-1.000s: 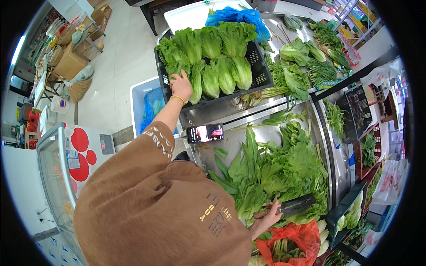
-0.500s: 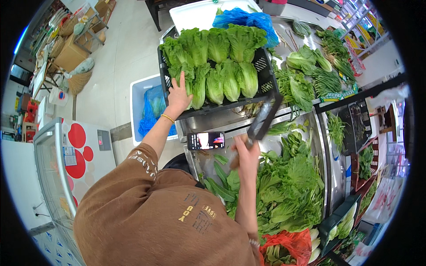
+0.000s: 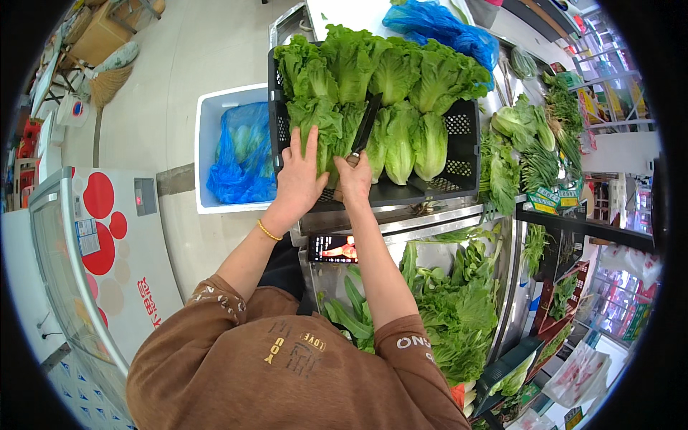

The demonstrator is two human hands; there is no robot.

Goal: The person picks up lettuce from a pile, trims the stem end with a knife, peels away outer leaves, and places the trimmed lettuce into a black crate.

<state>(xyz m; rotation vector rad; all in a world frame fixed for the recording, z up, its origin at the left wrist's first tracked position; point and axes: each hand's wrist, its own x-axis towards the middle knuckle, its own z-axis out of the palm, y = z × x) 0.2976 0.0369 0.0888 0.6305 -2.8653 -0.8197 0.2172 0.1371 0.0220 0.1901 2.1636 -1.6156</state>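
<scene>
The left grip is spread, its fingers laid on the leafy near-left lettuce, which stands in the front row of a black crate. The right grip is closed round the handle of a knife, whose dark blade is pointed toward the far side, over the lettuces. The neighbouring lettuce in the front row is partly covered by the blade and the right grip, and the base of the near-left one is hidden by the left grip. Further lettuces are packed in the far row, and two pale-stemmed ones are seen in the front row, right of the knife. Just left of the crate, a blue bag is held in a white foam box; another blue bag is heaped beyond the crate's far edge. On the near side, a phone is placed on the metal worktop, close beside the right forearm, by which part of the surface is blocked from view. Loose green leaves are piled right of that forearm. To the far right, a cabbage and green bunches are laid out, and the left side is taken up by a white freezer marked with red circles.
</scene>
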